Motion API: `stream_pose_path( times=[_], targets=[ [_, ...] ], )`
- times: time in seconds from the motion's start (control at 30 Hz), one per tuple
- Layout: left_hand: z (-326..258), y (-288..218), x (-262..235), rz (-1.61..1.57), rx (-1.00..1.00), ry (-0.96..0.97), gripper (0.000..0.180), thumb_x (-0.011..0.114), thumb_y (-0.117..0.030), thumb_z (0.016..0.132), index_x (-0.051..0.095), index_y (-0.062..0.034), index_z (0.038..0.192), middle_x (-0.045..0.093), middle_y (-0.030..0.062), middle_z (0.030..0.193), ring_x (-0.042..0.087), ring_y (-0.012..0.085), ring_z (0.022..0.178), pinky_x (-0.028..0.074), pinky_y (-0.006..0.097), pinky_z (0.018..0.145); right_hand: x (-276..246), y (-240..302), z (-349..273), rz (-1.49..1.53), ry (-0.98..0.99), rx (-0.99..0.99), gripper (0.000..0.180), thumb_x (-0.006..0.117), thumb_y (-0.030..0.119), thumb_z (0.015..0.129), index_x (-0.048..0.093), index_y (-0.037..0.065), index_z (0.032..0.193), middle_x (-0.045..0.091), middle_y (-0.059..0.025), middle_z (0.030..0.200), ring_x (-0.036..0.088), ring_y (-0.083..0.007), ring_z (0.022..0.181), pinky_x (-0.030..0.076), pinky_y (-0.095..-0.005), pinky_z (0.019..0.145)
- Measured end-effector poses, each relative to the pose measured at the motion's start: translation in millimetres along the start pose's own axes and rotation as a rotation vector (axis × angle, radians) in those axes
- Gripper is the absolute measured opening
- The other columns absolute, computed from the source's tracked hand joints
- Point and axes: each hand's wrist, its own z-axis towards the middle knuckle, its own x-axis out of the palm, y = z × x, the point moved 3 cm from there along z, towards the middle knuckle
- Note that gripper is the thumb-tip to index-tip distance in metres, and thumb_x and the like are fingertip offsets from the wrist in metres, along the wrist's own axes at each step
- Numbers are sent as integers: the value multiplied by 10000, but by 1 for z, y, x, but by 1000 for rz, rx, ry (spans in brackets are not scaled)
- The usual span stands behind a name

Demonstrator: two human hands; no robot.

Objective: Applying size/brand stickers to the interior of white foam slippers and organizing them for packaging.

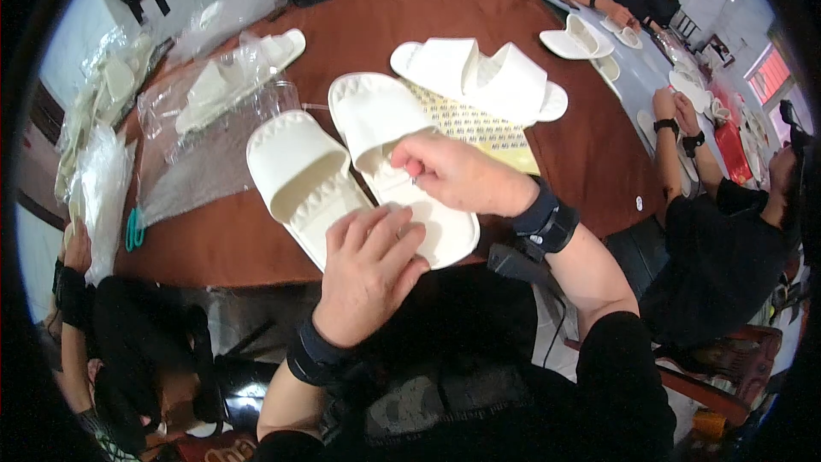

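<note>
A pair of white open-toed slippers lies side by side on the brown-covered table in front of me, toes pointing away. My left hand [366, 269] rests with fingers apart across the heel ends of the left slipper [295, 154] and the right slipper [369, 113]. At the strap opening of the right slipper, my right hand [462, 173] is closed in a pinch. Whatever its fingertips hold, if anything, is too small to make out. Just beyond lies a yellow sheet of small printed stickers [505, 144], partly under another white slipper pair [443, 62].
Clear plastic bags [214, 175], one around a white slipper, cover the table's left side. Teal-handled scissors [133, 229] lie at the left edge. More white slippers [569, 38] sit on the right-hand table [629, 60]. Several people work around the tables, one close on my right.
</note>
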Motion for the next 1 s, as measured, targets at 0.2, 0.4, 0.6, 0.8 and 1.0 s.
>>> stream_pose_path(
  times=[0.2,0.4,0.6,0.8,1.0],
  targets=[
    [2,-4,-5,31,38,-7,387,769,-210,797,650,-99,1149,610,77,1244,550,292,1182,400,468,1006,-2,6,2,-35,-26,-50,203,548,22,892,587,33,1091,633,-143,973,615,-326,933,495,-407,821],
    [0,-4,-3,31,37,-32,395,782,-214,772,663,-108,1134,612,74,1247,556,300,1177,401,468,994,-1,8,2,-27,-38,-31,157,547,41,913,581,41,1066,655,-158,1002,615,-374,979,489,-446,832],
    [0,-4,-2,44,32,-30,396,787,-221,772,668,-113,1134,614,65,1249,559,294,1173,397,466,1003,2,4,1,-20,-66,-38,150,539,57,925,590,46,1065,660,-155,1020,615,-373,991,493,-449,839],
    [0,-5,-2,47,20,-25,381,783,-216,784,668,-108,1132,613,61,1252,558,283,1183,395,463,1012,2,5,1,-30,-62,-8,154,533,65,927,594,49,1068,660,-154,1032,618,-366,994,494,-451,837],
    [1,-5,-1,45,26,-31,391,788,-220,771,669,-113,1128,617,64,1247,561,296,1183,394,467,1008,1,7,1,-61,-50,-1,178,531,54,903,598,52,1067,664,-148,1020,622,-362,990,496,-447,833]
  ],
)
